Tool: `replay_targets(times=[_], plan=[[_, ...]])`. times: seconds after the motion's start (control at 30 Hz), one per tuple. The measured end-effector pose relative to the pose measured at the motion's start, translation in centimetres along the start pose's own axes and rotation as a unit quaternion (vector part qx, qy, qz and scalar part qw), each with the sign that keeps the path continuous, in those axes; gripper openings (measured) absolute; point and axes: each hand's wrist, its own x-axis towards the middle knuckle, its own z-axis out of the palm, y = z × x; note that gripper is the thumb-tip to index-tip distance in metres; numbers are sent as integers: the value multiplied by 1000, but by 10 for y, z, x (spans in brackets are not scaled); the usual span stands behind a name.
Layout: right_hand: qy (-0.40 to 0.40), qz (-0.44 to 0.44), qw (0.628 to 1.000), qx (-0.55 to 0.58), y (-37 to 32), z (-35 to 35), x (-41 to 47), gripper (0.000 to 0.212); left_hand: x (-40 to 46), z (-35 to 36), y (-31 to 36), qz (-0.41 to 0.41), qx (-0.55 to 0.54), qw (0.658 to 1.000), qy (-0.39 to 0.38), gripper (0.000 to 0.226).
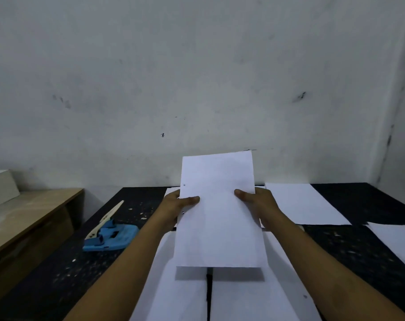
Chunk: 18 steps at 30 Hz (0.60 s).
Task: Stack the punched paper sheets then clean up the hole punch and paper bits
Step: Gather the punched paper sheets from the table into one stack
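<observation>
A white punched sheet (217, 209) is held up above the black table (58, 274), tilted toward the wall. My left hand (176, 202) grips its left edge with the thumb on top, and my right hand (257, 202) grips its right edge the same way. A small hole shows near the sheet's left edge. More white sheets lie flat below it (183, 295), at the right (305, 202) and at the far right (396, 242). The blue hole punch (111, 235) with a cream lever sits on the table to the left. White paper bits (136, 214) dot the table around it.
A grey wall (197, 77) rises right behind the table. A wooden bench or shelf (23, 218) stands to the left, lower than the table, with a white block (0, 184) on it.
</observation>
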Motion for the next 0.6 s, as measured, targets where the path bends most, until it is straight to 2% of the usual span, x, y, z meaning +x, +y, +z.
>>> replay_targets(times=[0.17,0.23,0.33,0.6], plan=[[43,-35,998,-4,-6,-37,-6,32,0,44,-2,89,42,995,16,36],[47,-33,998,-1,-4,-47,-11,25,-5,60,-5,112,55,991,38,37],[47,-59,997,-2,2,-56,-17,16,-11,75,-18,131,63,986,78,36],[46,-82,995,-19,10,-59,-22,15,-14,83,-30,146,80,979,118,32]])
